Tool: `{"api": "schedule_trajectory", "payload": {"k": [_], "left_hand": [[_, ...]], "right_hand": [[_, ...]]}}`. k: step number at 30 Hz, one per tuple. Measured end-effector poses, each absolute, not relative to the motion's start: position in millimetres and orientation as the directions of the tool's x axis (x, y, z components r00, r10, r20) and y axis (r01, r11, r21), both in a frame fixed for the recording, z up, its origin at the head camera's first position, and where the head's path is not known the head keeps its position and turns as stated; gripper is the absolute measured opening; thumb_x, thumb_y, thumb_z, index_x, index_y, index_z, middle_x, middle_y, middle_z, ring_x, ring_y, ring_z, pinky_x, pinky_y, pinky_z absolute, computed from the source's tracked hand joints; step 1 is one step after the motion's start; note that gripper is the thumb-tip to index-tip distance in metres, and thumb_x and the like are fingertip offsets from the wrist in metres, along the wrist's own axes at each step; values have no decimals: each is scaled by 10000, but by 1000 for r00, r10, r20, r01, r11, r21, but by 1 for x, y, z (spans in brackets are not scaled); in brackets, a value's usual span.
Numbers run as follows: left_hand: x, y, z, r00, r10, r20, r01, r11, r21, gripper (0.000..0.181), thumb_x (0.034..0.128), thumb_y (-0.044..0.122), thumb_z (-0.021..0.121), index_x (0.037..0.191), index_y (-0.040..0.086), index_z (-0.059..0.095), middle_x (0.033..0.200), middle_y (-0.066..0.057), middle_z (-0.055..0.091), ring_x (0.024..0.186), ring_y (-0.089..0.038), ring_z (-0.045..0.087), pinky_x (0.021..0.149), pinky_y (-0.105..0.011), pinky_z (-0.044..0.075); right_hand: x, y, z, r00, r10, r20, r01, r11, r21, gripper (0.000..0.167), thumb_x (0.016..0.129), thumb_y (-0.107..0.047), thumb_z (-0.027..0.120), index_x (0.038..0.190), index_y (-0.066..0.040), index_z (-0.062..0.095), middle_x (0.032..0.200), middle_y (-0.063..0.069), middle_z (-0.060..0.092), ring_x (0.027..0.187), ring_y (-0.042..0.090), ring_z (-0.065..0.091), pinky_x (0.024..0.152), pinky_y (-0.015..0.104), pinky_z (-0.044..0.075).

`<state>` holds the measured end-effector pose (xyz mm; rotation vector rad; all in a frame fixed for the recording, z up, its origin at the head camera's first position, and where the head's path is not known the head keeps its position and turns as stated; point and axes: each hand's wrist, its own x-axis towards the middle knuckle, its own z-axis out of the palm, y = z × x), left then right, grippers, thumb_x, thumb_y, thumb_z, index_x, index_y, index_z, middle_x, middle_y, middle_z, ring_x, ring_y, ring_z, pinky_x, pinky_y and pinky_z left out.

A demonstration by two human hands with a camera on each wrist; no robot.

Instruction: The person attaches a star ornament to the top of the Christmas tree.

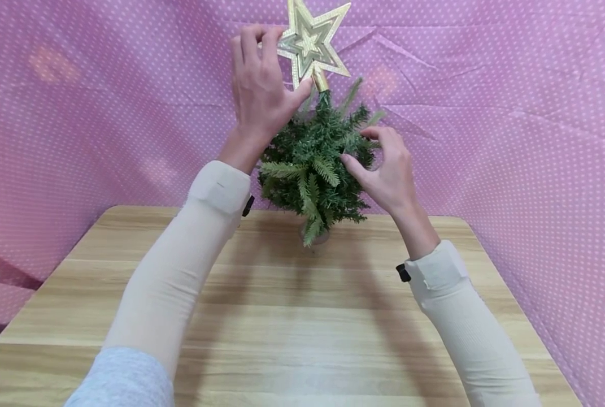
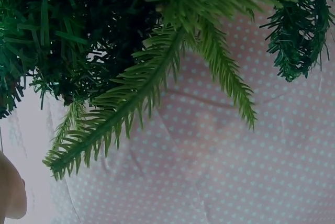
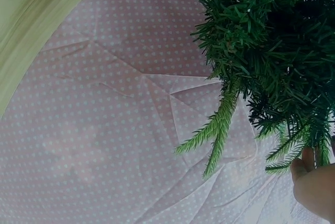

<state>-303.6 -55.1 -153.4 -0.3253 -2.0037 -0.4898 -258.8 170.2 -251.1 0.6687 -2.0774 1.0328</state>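
A small artificial Christmas tree point(image 1: 322, 141) stands upright, topped by a gold star tree topper point(image 1: 309, 42) with a short gold sleeve over the tip. My left hand point(image 1: 261, 85) holds the star's left side, fingers at its left point and thumb by its lower-left point. At the tree's right side, my right hand point(image 1: 388, 164) grips the outer branches between curled fingers and thumb; foliage partly hides the contact. The right wrist view catches its fingers point(image 3: 309, 177) among light-green sprigs point(image 3: 209, 135). In the left wrist view, only part of a digit point(image 2: 11, 190) shows beside the branches.
The tree's small base point(image 1: 316, 234) stands near the back edge of a wooden table point(image 1: 292, 328). Pink fabric with white dots point(image 1: 485, 113) hangs behind and at both sides. Both forearms reach over the tabletop.
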Motion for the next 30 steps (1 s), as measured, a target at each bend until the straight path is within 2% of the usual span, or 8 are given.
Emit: {"api": "schedule_trajectory", "payload": {"k": [9,20,27,30], "left_hand": [[-301,-58,-153,-439,74,895,463,873,155,708,815,352,813,1364,-10,551,1291,-153,480,1175,-277,418,1039,-247,355],[-303,-59,-159,-403,113,908,507,854,119,670,813,314,812,1321,-48,566,1274,-184,488,1157,-301,429,1054,-257,355],[-302,-59,-161,-468,61,882,520,826,219,711,802,326,847,1356,-3,546,1338,-146,469,1238,-245,407,1087,-202,302],[-302,-59,-162,-457,44,888,532,814,233,719,795,322,858,1354,-6,546,1350,-148,476,1248,-243,411,1098,-193,282]], "right_hand": [[-257,169,-250,-639,-119,760,-687,534,-494,502,842,-253,816,1230,9,635,1219,147,638,1173,292,555,1056,408,397],[-259,170,-253,-602,-115,790,-709,533,-463,521,825,-248,821,1220,35,632,1203,168,641,1145,302,565,1039,416,406],[-259,169,-254,-605,-112,788,-714,516,-474,516,818,-228,829,1213,39,630,1178,169,638,1122,335,570,1028,420,417],[-259,168,-254,-608,-112,786,-714,511,-479,514,818,-221,831,1216,35,630,1182,163,637,1131,337,568,1036,410,415]]}}
